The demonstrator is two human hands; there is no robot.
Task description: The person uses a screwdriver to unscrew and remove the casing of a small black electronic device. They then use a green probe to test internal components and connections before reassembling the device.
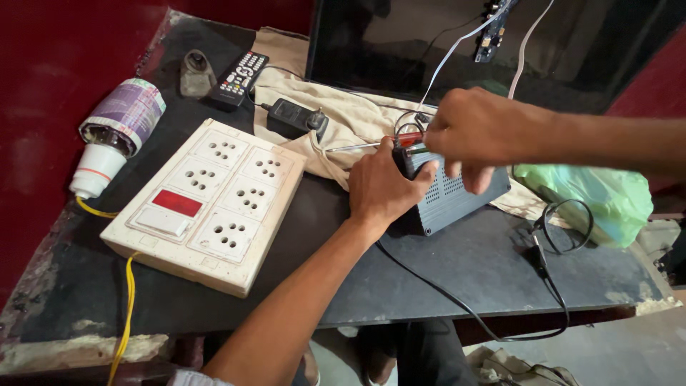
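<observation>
Head view: grey box gripped by left hand; screwdriver held by right hand; screw being worked; steady tip alignment needed next

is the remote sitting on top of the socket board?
No. The remote control lies on the dark tabletop behind the white socket board, apart from it, next to the black power adapter.

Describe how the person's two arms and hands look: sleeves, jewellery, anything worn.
Both forearms are bare. The left hand and right hand wear no gloves, and no rings, watch or bracelets show. Only a pale sleeve edge appears near the left elbow at the bottom of the picture.
</observation>
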